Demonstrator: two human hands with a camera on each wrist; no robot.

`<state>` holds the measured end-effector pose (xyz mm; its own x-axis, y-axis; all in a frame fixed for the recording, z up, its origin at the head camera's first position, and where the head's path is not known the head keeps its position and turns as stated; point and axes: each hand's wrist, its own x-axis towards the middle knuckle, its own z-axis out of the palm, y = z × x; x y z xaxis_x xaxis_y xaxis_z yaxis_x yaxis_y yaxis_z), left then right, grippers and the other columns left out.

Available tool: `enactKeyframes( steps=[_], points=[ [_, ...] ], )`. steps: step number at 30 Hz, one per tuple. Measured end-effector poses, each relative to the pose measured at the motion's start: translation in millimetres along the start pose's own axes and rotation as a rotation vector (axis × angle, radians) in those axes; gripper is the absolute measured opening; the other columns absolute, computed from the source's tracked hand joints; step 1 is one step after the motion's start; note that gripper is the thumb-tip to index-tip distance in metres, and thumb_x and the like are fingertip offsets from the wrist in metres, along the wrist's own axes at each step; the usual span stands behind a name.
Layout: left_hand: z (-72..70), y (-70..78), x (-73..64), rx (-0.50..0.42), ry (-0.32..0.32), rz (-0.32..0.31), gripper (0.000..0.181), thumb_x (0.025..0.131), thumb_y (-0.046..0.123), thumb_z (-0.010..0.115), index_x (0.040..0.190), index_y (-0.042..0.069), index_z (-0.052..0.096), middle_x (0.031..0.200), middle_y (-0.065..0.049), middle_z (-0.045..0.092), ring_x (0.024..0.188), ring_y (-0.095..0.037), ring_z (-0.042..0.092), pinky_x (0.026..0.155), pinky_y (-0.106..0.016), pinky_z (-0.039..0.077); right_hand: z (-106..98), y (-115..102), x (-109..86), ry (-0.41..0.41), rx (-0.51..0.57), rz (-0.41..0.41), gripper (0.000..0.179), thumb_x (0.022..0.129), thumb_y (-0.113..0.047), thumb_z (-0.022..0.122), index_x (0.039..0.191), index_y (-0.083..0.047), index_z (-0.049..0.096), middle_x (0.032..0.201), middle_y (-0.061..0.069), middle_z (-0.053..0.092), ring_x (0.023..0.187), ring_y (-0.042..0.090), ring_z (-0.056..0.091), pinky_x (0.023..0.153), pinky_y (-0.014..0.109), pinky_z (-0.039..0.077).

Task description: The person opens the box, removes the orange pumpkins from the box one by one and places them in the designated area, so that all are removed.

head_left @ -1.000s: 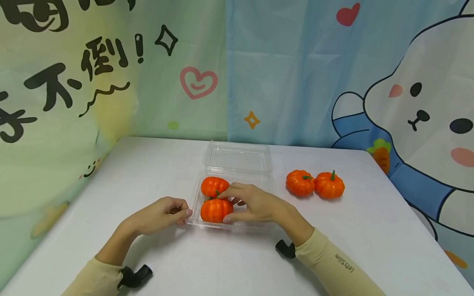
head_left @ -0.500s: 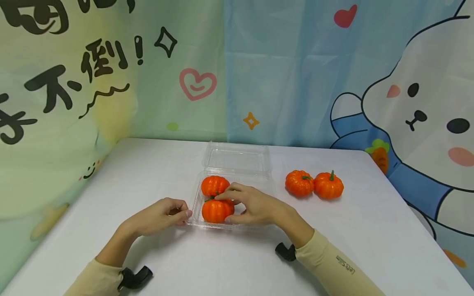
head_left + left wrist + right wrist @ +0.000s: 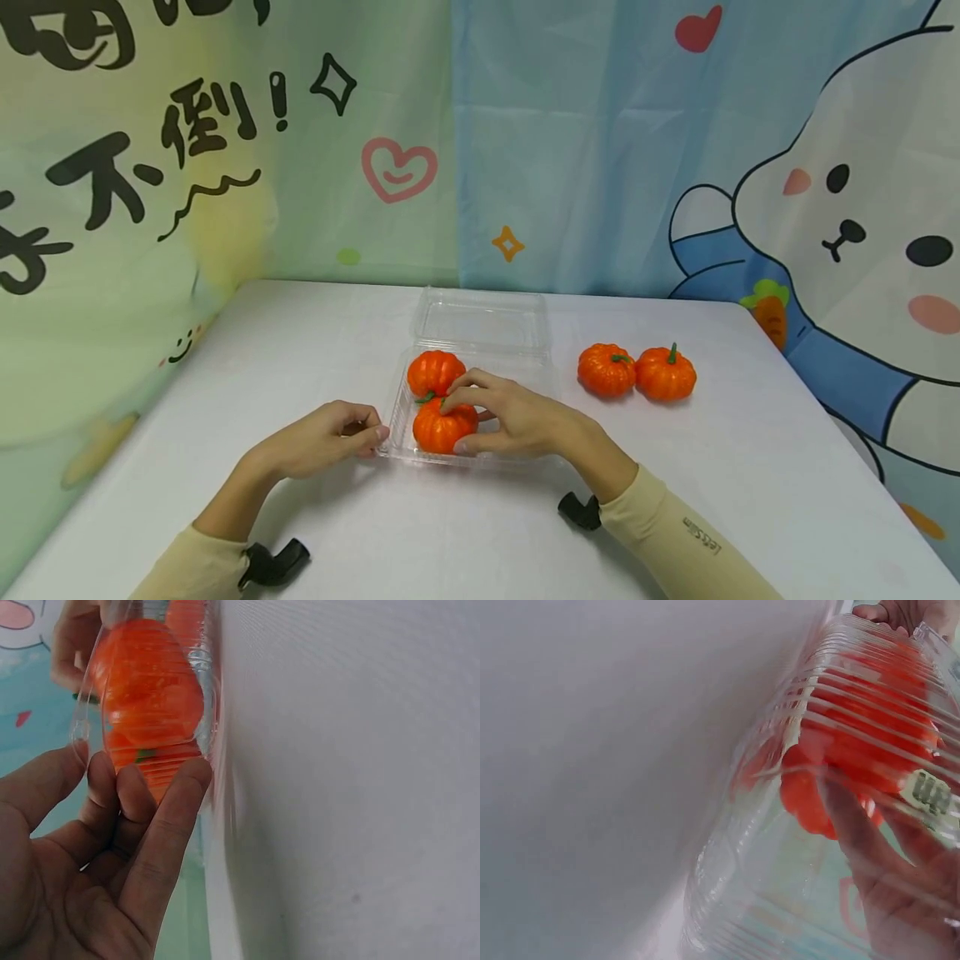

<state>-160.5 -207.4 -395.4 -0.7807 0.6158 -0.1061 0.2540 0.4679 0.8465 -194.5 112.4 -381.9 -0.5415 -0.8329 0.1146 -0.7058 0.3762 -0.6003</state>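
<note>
A clear plastic clamshell box lies with its lid folded back on the table. In its left half sit two small orange pumpkins, a far pumpkin and a near pumpkin, touching each other. My right hand holds the near pumpkin, thumb at its front and fingers over its top. My left hand pinches the box's left front rim; in the left wrist view the thumb is at the rim and the fingers lie against the side wall. Through the ribbed wall the right wrist view shows the near pumpkin.
Two more orange pumpkins stand side by side right of the box, a left one and a right one. The clear lid reaches toward the table's back edge. A printed curtain hangs behind the white table.
The near pumpkin has shifted slightly right and turned under my right hand, its green stem now nearer the top. The far pumpkin has turned a little too. My left hand stays in place.
</note>
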Motion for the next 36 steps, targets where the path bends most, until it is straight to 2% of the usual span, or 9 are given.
enactKeyframes(
  steps=[7, 11, 17, 24, 31, 34, 36],
  points=[
    [0.0, 0.1, 0.7, 0.006, -0.002, 0.006, 0.023, 0.106, 0.026, 0.059, 0.093, 0.009, 0.066, 0.089, -0.008, 0.071, 0.089, -0.025, 0.073, 0.082, -0.030, 0.057, -6, 0, -2.8, 0.055, -0.108, -0.101, 0.039, 0.094, -0.028, 0.077, 0.129, -0.017, 0.064, 0.142, 0.006, 0.055, 0.130, 0.021, 0.056, 0.102, 0.034, 0.052],
    [-0.4, 0.7, 0.6, -0.002, -0.007, 0.004, 0.023, 0.106, 0.025, 0.059, 0.093, 0.008, 0.066, 0.090, -0.009, 0.071, 0.089, -0.026, 0.073, 0.083, -0.031, 0.057, -8, 0, -4.3, 0.090, -0.103, -0.139, 0.038, 0.092, -0.023, 0.077, 0.127, -0.015, 0.064, 0.141, 0.006, 0.055, 0.129, 0.020, 0.057, 0.101, 0.033, 0.052],
    [0.0, 0.1, 1.5, -0.011, -0.010, 0.008, 0.023, 0.106, 0.024, 0.058, 0.093, 0.007, 0.066, 0.089, -0.010, 0.070, 0.089, -0.027, 0.072, 0.082, -0.032, 0.057, -13, 2, -8.4, 0.130, -0.080, -0.154, 0.037, 0.089, -0.017, 0.078, 0.123, -0.013, 0.063, 0.141, 0.007, 0.055, 0.131, 0.019, 0.055, 0.103, 0.032, 0.051],
    [-0.3, -0.3, 2.2, -0.005, -0.009, 0.008, 0.023, 0.106, 0.025, 0.058, 0.093, 0.008, 0.065, 0.088, -0.010, 0.070, 0.088, -0.026, 0.071, 0.081, -0.032, 0.057, -27, 3, -19.4, 0.182, -0.040, -0.131, 0.043, 0.087, -0.012, 0.078, 0.126, -0.014, 0.060, 0.143, 0.007, 0.055, 0.133, 0.020, 0.053, 0.099, 0.035, 0.054],
    [-2.6, 0.5, 2.0, 0.002, -0.010, 0.007, 0.023, 0.106, 0.025, 0.058, 0.093, 0.008, 0.065, 0.088, -0.009, 0.070, 0.089, -0.025, 0.071, 0.082, -0.031, 0.056, -37, 2, -30.0, 0.215, 0.026, -0.056, 0.067, 0.085, -0.010, 0.078, 0.144, -0.016, 0.047, 0.141, -0.002, 0.056, 0.129, 0.018, 0.055, 0.097, 0.037, 0.056],
    [-2.4, 0.2, 1.6, -0.001, -0.011, 0.003, 0.023, 0.106, 0.026, 0.058, 0.093, 0.009, 0.065, 0.089, -0.008, 0.070, 0.090, -0.025, 0.071, 0.082, -0.031, 0.056, -40, 4, -34.6, 0.224, 0.014, -0.045, 0.075, 0.085, -0.010, 0.078, 0.151, -0.016, 0.044, 0.142, -0.002, 0.054, 0.129, 0.019, 0.055, 0.097, 0.037, 0.056],
    [-1.8, -0.6, 0.9, -0.007, -0.011, -0.001, 0.022, 0.106, 0.026, 0.059, 0.093, 0.009, 0.065, 0.089, -0.008, 0.070, 0.090, -0.025, 0.071, 0.083, -0.030, 0.056, -42, 6, -37.4, 0.226, -0.005, -0.051, 0.073, 0.085, -0.010, 0.078, 0.151, -0.015, 0.046, 0.145, 0.001, 0.052, 0.130, 0.020, 0.055, 0.097, 0.038, 0.056]
  ],
)
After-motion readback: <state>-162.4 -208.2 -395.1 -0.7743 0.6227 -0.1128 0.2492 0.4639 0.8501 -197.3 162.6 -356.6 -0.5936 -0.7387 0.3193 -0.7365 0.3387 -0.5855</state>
